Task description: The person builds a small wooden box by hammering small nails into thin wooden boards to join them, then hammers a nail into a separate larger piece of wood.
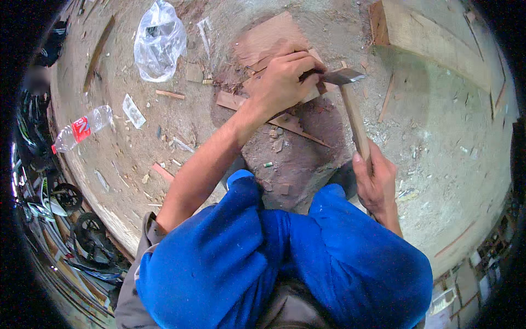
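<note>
My right hand (375, 178) is closed round the lower part of a wooden handle (356, 123) belonging to a hatchet-like tool. Its dark metal head (342, 77) has a bright edge on the right. Beyond it to the left, my left hand (290, 77) is closed, fingers curled, right beside the left end of that head. What lies inside those fingers is hidden. Below my left hand are flat pieces of reddish-brown wood, including a broad board (274, 35) and a narrow, splintered strip (298, 130) on the dirt.
A thick timber beam (433, 44) lies at the far right. On the left are a clear plastic bag (159, 41), a plastic bottle (98, 118) with a red label and a long wood strip (99, 52). Wood scraps litter the ground. Motorcycle parts (93, 238) crowd the left rim.
</note>
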`<state>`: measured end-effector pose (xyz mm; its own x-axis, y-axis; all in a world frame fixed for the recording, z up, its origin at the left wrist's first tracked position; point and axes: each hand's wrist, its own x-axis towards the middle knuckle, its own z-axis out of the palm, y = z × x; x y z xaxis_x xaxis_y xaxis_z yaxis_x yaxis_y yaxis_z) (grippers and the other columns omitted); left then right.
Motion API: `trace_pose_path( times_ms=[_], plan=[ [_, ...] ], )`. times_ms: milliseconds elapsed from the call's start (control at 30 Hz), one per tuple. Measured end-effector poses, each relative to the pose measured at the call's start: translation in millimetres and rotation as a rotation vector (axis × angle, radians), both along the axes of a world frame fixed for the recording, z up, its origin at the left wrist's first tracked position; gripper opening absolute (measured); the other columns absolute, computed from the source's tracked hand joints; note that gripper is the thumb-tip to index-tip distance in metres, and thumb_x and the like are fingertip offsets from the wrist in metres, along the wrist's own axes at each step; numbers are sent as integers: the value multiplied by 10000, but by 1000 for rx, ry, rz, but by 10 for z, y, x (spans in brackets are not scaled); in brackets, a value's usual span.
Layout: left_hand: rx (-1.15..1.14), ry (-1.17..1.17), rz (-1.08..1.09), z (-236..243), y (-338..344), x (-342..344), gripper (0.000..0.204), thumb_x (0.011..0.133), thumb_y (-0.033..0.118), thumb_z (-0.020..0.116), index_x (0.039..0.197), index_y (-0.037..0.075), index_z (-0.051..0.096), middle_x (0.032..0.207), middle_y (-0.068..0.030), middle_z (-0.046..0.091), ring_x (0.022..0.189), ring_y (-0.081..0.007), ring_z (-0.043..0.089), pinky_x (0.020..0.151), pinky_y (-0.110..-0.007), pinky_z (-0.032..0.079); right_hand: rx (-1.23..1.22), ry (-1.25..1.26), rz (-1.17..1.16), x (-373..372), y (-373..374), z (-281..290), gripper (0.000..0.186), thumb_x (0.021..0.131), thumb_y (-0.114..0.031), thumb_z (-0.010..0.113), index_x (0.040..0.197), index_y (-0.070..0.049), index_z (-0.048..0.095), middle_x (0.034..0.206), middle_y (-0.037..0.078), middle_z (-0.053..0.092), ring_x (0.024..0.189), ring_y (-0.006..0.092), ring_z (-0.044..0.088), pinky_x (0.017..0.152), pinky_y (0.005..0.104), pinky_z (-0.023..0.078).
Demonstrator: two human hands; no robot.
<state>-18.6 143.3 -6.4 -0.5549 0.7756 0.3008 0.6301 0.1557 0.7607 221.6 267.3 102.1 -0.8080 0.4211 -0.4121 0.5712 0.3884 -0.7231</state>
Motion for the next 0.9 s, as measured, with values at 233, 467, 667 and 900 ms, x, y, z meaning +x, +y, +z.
trace_pose_path(
  times_ms=[233, 467, 667, 900],
  plan=[
    [77, 25, -24, -20, 13, 9, 142, 773, 45, 708, 912, 26, 726, 908, -121, 721, 929, -313, 680, 826, -397, 562, 43, 19, -71, 28, -109, 13, 351, 1021, -226, 578, 1277, 11, 624, 903, 226, 703, 800, 368, 724, 721, 431, 563],
    [69, 72, -13, -103, 72, 22, 176, 731, 12, 711, 907, 17, 727, 949, -126, 716, 933, -311, 684, 821, -400, 572, 58, 125, -100, 99, -121, 68, 362, 1014, -193, 588, 1327, -12, 587, 901, 239, 696, 776, 346, 730, 672, 429, 565],
    [71, 66, -15, -14, -26, -8, 173, 705, -1, 707, 874, 31, 717, 964, -122, 699, 995, -334, 658, 845, -410, 563, 180, 119, -6, 54, -140, 14, 357, 1000, -202, 593, 1314, -31, 609, 945, 232, 703, 789, 360, 728, 685, 447, 565],
    [131, 97, 4, -81, 6, 8, 205, 678, -15, 695, 879, 20, 717, 918, -130, 675, 965, -351, 647, 846, -427, 556, 142, 17, 7, -19, -171, 23, 392, 1013, -257, 579, 1335, -35, 595, 947, 204, 714, 794, 356, 726, 715, 443, 570]
  ],
)
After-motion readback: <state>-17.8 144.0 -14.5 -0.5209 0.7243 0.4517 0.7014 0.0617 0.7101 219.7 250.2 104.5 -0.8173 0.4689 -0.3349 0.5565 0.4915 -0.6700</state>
